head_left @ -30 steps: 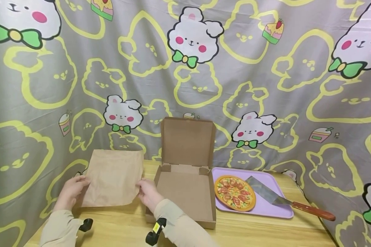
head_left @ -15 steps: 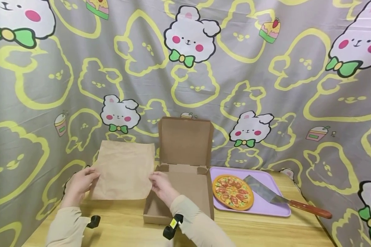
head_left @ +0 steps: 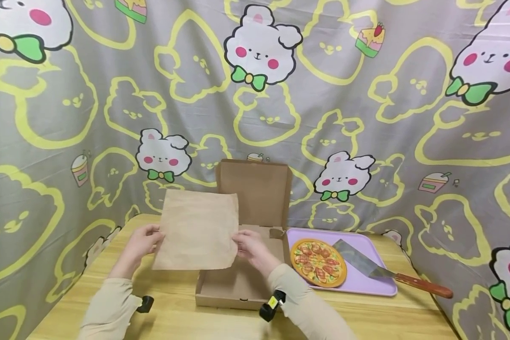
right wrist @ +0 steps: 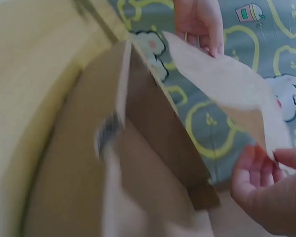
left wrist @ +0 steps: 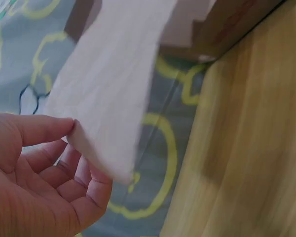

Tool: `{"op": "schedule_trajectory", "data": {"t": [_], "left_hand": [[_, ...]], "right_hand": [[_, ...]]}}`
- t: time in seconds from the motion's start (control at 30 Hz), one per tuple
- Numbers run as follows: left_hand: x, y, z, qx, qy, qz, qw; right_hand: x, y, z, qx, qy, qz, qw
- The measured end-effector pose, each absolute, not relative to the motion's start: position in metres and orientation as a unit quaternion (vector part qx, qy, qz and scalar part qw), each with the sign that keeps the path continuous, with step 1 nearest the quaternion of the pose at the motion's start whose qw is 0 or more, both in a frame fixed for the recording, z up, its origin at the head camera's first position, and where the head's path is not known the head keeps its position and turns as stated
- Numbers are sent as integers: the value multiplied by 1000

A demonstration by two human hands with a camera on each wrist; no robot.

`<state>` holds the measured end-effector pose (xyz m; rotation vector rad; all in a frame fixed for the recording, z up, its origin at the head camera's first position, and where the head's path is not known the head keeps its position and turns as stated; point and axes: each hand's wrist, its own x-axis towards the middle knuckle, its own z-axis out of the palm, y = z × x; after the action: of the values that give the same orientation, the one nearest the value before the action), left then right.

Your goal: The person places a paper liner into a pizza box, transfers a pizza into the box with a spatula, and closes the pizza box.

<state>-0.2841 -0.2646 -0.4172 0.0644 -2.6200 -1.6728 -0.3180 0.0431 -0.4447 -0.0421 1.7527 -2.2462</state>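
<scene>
The left hand's [head_left: 142,242] grip pinches one side of a brown kraft paper sheet [head_left: 199,231], the right hand's [head_left: 255,248] the other. The sheet is raised above the wooden surface [head_left: 187,314], partly hiding an open cardboard pizza box [head_left: 221,301]. Beside the box, a lilac tray [head_left: 367,286] bears a pizza [head_left: 318,263] and a wooden-handled spatula [head_left: 391,274], its handle jutting past the rim.

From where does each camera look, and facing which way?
Head: on the person's head, facing forward and down; left hand, right hand and sleeves show.
Left wrist: on that wrist, facing the brown paper; only the left hand shows.
Right wrist: on that wrist, facing across the box; both hands show.
Wrist views share brown paper, box and left hand.
</scene>
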Motion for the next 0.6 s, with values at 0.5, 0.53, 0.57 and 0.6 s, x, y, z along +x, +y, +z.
{"op": "schedule_trajectory", "data": {"t": [0.5, 0.53, 0.57, 0.6], "left_hand": [[-287, -207, -431, -45, -850, -524, -22], [-288, -204, -433, -45, -851, -522, -23], [-288, -200, -435, -46, -853, -520, -24], [-289, -197, -436, -48, -854, -517, -26]], "right_hand": [[-307, 133, -446, -73, 700, -682, 200], [-306, 137, -447, -76, 705, -676, 200], [-305, 140, -447, -79, 711, -670, 199], [-303, 142, -448, -80, 717, -664, 199]]}}
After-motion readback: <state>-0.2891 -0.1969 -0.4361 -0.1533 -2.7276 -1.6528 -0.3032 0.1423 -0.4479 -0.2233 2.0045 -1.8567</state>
